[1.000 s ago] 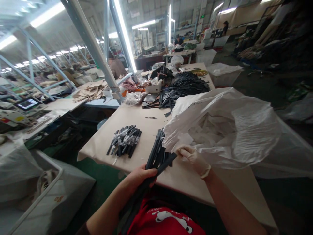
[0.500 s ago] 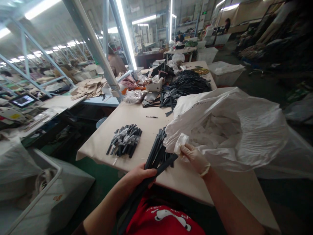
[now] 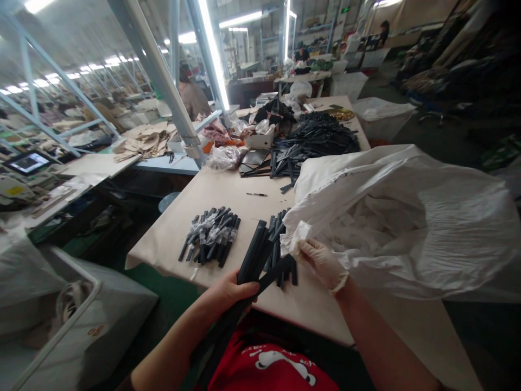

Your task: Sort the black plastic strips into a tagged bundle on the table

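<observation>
My bare left hand point(image 3: 232, 293) is wrapped round a bundle of long black strips point(image 3: 255, 252), with one strip slanting out to the right toward my other hand. My right hand point(image 3: 323, 263), in a pale thin glove, pinches a small white, slightly see-through piece point(image 3: 300, 236) that looks like plastic or paper. That piece is just above the end of the slanting strip; whether they touch I cannot tell. More black strips point(image 3: 277, 222) lie on the table behind the bundle. To the left is a pile of black strips wrapped with clear bands point(image 3: 209, 233).
A large open white sack point(image 3: 391, 217) with white pieces inside fills the table's right side. A pen point(image 3: 256, 194) lies mid-table point(image 3: 163, 233). Farther back are a heap of black strips point(image 3: 321, 136) and a clear plastic bag point(image 3: 225, 157). A grey bin point(image 3: 109, 309) stands at lower left.
The bundle's upper ends in my left hand have lifted and stand clear of the strips on the table. My right hand keeps its pinch on the white piece. The view has shifted slightly.
</observation>
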Available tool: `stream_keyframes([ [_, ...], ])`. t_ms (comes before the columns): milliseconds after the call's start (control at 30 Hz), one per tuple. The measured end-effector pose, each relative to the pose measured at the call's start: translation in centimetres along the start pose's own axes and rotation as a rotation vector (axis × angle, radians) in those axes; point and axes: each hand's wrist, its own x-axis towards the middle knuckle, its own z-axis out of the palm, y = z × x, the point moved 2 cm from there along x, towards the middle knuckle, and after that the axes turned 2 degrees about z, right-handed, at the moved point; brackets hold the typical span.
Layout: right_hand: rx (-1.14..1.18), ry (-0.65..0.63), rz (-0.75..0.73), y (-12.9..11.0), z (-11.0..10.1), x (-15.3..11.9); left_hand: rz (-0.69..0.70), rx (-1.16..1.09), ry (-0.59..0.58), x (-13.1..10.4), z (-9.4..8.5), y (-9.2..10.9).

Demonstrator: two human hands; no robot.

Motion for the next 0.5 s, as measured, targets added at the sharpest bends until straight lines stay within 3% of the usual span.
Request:
stream_keyframes([
  [167,0.068,-0.016,0.051,0.8,1.4,1.9,-0.021,-0.058,-0.051,0.5,-1.8,0.7],
  [500,-0.088,-0.060,0.045,1.2,2.8,2.8,-0.043,-0.047,-0.044,2.0,-4.9,0.8],
])
